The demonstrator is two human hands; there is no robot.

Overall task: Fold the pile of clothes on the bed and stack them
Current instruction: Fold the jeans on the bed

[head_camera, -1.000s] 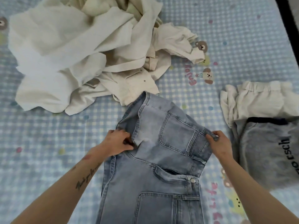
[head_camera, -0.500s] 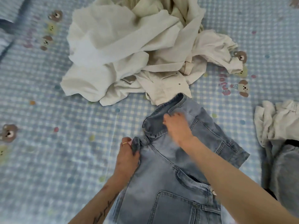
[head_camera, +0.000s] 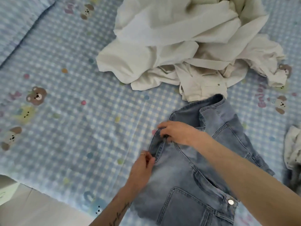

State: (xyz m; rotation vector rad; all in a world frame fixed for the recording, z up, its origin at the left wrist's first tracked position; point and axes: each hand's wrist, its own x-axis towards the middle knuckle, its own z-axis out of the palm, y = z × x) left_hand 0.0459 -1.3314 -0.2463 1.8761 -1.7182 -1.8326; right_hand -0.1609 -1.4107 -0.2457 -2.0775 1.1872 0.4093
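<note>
Floor: a pale strip at the lower left corner of the frame, below the edge of the bed.
Bed (head_camera: 68, 62): fills most of the frame, covered in a blue-and-white checked sheet printed with bears, puppies, coloured dots and pink lettering.
Bear print (head_camera: 36, 95): brown, at the left edge, mid-height.
Left hand (head_camera: 144, 165): lower centre, its forearm coming up from the bottom edge with dark script along it; thumb and fingers pinch the left edge of the jeans at a folded seam. A thin ring shows on one finger.
Right hand (head_camera: 177, 132): centre of the frame, just above the left hand, its forearm crossing from the lower right corner; fingers curled, gripping the same denim edge a little higher up.
Jeans (head_camera: 203, 173): light blue denim, lower centre to lower right, lying on the bed partly folded, a back pocket and a metal button facing up near the bottom edge.
Pile of clothes (head_camera: 179, 43): cream and white garments, crumpled, upper centre to upper right, its lower edge touching the top of the jeans.
Folded clothes (head_camera: 293, 152): white and grey fabric at the right edge, mostly cut off.
</note>
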